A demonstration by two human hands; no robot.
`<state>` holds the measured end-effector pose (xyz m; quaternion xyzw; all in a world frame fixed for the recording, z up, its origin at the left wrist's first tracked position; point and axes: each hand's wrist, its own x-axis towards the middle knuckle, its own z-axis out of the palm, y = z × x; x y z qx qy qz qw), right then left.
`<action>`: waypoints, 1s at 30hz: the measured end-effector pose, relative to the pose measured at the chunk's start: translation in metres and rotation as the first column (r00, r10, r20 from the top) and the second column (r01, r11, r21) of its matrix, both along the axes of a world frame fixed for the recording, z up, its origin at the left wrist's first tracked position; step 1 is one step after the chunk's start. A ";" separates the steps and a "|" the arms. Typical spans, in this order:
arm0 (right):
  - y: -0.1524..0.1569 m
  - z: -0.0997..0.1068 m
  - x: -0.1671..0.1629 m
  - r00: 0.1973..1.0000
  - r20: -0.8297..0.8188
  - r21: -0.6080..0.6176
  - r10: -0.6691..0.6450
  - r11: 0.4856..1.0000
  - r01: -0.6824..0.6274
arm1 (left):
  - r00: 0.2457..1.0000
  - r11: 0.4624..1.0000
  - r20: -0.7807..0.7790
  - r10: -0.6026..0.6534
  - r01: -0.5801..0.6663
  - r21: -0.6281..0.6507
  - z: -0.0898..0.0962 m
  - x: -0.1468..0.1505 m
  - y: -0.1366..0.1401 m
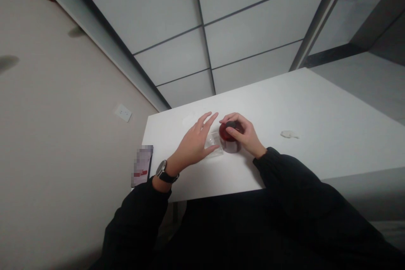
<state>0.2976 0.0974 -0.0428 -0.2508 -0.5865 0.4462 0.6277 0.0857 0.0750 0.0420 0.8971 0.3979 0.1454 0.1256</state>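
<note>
My right hand (245,133) is wrapped around the top of a dark red, rounded container (228,137) with a black knob or cap on top and a paler lower part. The container stands on the white table, and its exact kind is not clear. My left hand (196,141), with a watch (163,171) on the wrist, hovers just left of it. Its fingers are spread, and nothing is in them. A clear, see-through plastic piece (215,149) lies between the left thumb and the container, partly covered by the left hand.
A phone (142,166) stands or lies at the table's left edge, by the wall with a socket (123,112). A small whitish object (289,134) rests to the right on the white table (332,126). Panelled sliding doors (253,21) rise behind the table.
</note>
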 end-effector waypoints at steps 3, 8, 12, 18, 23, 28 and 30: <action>0.000 0.000 0.000 1.000 -0.002 -0.002 -0.003 1.000 0.003 | 0.997 0.995 0.006 0.076 -0.076 -0.064 0.001 0.001 0.001; 0.000 0.000 -0.001 1.000 -0.016 -0.004 0.002 1.000 -0.002 | 0.993 0.989 0.006 -0.117 0.117 -0.088 0.001 0.000 0.000; 0.000 0.000 0.000 1.000 -0.002 0.000 -0.005 1.000 0.005 | 0.998 0.997 -0.004 0.063 -0.063 0.053 0.001 0.001 -0.001; 0.001 0.000 0.000 1.000 0.018 -0.006 -0.014 1.000 0.014 | 0.905 0.934 -0.246 0.348 -0.358 0.003 0.004 0.010 -0.005; 0.000 0.001 0.000 1.000 0.018 -0.014 -0.012 1.000 0.012 | 0.938 0.945 -0.166 0.304 -0.319 -0.069 0.002 0.008 -0.006; 0.000 0.001 0.000 1.000 0.013 -0.008 -0.012 1.000 0.012 | 0.981 0.969 -0.096 0.169 -0.184 -0.167 0.002 0.003 -0.007; 0.000 0.001 0.001 1.000 0.015 -0.007 -0.010 1.000 0.010 | 0.983 0.974 -0.096 0.159 -0.172 -0.144 0.002 0.005 -0.006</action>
